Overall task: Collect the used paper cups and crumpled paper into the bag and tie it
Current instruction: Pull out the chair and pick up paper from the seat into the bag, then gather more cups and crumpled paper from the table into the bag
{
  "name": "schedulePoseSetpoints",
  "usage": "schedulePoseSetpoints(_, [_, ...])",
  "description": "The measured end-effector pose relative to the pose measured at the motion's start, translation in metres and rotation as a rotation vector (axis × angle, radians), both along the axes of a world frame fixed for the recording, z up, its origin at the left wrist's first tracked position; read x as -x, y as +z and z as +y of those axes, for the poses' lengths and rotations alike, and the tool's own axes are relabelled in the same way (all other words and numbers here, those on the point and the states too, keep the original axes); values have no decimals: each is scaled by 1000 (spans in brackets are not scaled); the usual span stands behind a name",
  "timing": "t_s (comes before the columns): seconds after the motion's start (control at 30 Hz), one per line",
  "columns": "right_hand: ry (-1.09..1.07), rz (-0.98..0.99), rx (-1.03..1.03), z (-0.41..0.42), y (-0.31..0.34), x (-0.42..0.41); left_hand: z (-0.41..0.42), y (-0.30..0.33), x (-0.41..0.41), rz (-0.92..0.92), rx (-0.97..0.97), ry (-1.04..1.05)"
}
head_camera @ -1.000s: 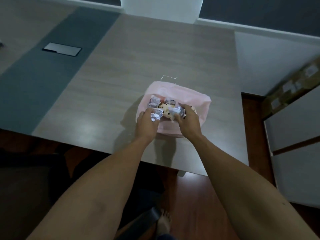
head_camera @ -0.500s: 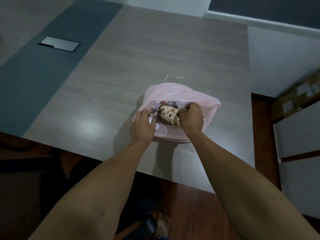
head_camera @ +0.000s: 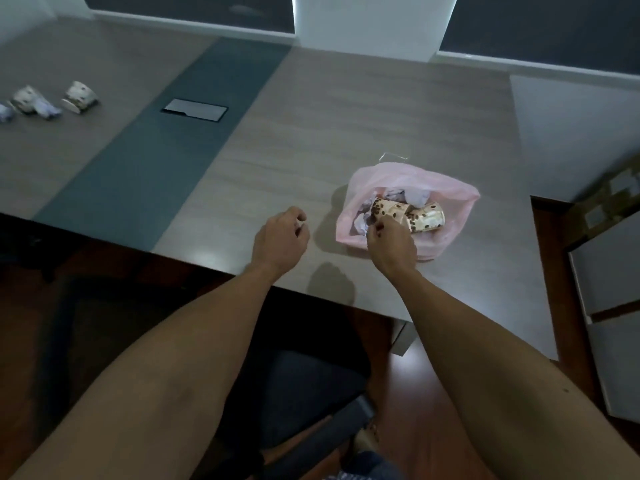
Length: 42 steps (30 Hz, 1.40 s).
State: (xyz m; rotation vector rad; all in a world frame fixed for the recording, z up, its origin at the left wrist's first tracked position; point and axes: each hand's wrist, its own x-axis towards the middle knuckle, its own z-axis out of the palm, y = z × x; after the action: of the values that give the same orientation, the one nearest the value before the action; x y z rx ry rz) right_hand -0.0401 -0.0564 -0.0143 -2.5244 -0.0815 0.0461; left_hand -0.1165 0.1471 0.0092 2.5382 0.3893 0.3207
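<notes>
A pink plastic bag [head_camera: 446,183] lies open on the table near its front right edge. Inside it are two brown-spotted paper cups [head_camera: 388,209] [head_camera: 427,220] on their sides, with crumpled paper [head_camera: 417,195] behind them. My right hand [head_camera: 391,239] is at the bag's near rim, fingers curled and pinching the plastic. My left hand [head_camera: 280,237] hovers over bare table left of the bag, fingers loosely curled, holding nothing I can make out. Far to the left, two more paper cups [head_camera: 80,98] [head_camera: 26,99] lie with crumpled paper [head_camera: 45,108] beside them.
The long table [head_camera: 311,116] has a dark centre strip with a metal cover plate [head_camera: 194,110]. A dark chair [head_camera: 304,375] stands below me at the table's front edge. Grey cabinets [head_camera: 609,271] and a cardboard box [head_camera: 609,192] are at the right.
My left hand has let go of the bag and moved left, away from it. The view has swung left and widened, bringing the far cups and paper into sight.
</notes>
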Motion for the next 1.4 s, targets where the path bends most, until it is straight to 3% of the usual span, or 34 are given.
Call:
schedulePoseSetpoints(0.3, [-53,-46,-71,80,17,180,110,29,152,35,-71,-209])
schedulePoseSetpoints(0.57, [161,55,-130,129,43,320,172,41,273,63,-111,-293])
schedulePoseSetpoints(0.7, [292,135,-109,143,47,368,202,37,317,190,-156,-333])
schedulePoseSetpoints(1.1, [591,494,52,182,47,449,251,17,375,370,-231,-288])
schedulePoseSetpoints(1.23, [637,487,75,186,39,454,258,7,370,482,-255,-319])
schedulePoseSetpoints(1.4, [703,429,87,187,41,439,262,8,372,413,-399,-312])
